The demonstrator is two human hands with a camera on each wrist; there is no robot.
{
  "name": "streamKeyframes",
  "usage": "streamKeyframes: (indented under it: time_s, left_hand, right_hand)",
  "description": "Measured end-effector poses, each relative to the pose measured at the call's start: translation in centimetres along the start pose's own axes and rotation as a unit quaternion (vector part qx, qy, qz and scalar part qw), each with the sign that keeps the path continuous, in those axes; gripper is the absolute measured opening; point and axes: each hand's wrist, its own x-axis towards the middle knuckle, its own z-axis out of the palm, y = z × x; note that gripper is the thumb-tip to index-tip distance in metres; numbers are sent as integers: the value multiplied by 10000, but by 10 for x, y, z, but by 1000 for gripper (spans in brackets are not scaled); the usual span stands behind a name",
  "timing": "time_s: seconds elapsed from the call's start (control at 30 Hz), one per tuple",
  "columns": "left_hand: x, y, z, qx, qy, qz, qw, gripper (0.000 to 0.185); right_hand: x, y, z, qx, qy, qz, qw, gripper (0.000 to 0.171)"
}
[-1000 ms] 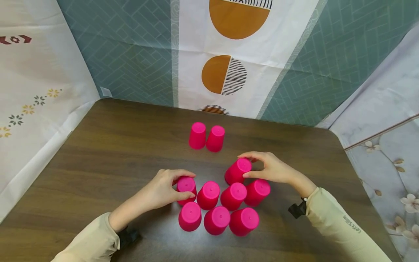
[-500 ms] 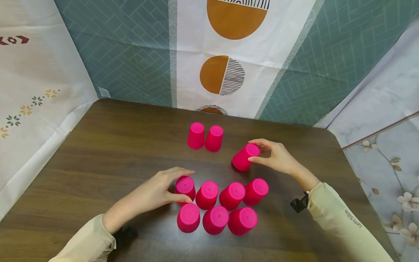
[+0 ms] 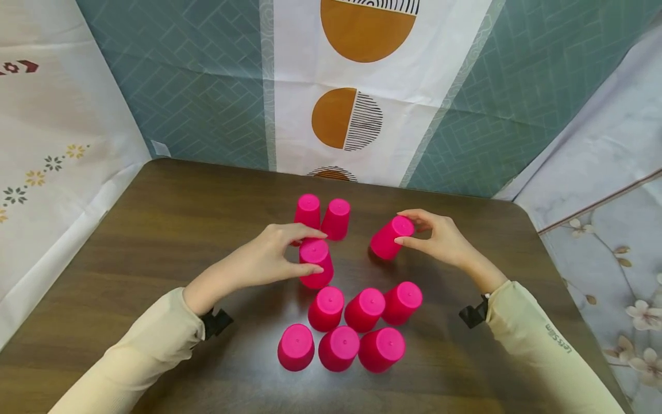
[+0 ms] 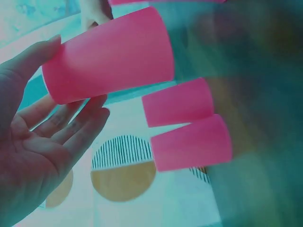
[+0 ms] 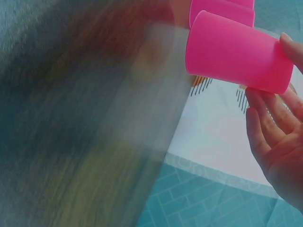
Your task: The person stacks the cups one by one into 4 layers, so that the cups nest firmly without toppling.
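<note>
My left hand (image 3: 261, 256) pinches an upside-down pink plastic cup (image 3: 314, 259) between thumb and fingers, near its closed end. In the left wrist view this cup (image 4: 111, 54) lies across the upper part, thumb on one side, fingers on the other. My right hand (image 3: 442, 241) grips a second pink cup (image 3: 388, 238) the same way, tilted, its rim low over the table. The right wrist view has that cup (image 5: 236, 52) at upper right. Just behind the left hand stand two pink cups, one (image 3: 308, 210) partly hidden by its fingers, the other (image 3: 336, 218) beside it.
Nearer the body, several more upside-down pink cups stand in two rows: one row behind (image 3: 364, 310), one row in front (image 3: 338, 348). The brown wooden table (image 3: 170, 230) runs back to a patterned cloth (image 3: 217, 86). Flowered cloths hang at both sides.
My right hand has carried its cup away from the group, back and to the right. My left hand has lifted the row's leftmost cup and moved it toward the two back cups.
</note>
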Motion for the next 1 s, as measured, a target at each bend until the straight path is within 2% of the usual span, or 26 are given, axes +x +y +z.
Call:
streamKeyframes:
  time_s: [0.23, 0.43, 0.67, 0.8, 1.0]
  left_hand:
    - [62, -1, 15, 161, -253, -60, 9995, 52]
    - [98, -8, 32, 107, -214, -39, 9997, 52]
    - [127, -9, 40, 929, -470, -50, 9945, 50]
    - [138, -12, 44, 998, -715, -335, 9919, 48]
    - [144, -21, 50, 974, -910, -621, 9891, 47]
  right_hand:
    - [4, 11, -2, -118, 134, 63, 9998, 53]
    - [2, 21, -3, -239, 167, 150, 9995, 54]
    - [6, 27, -4, -333, 233, 139, 9991, 54]
    - [8, 27, -4, -319, 203, 178, 9991, 54]
    - [13, 25, -1, -299, 45, 115, 9995, 55]
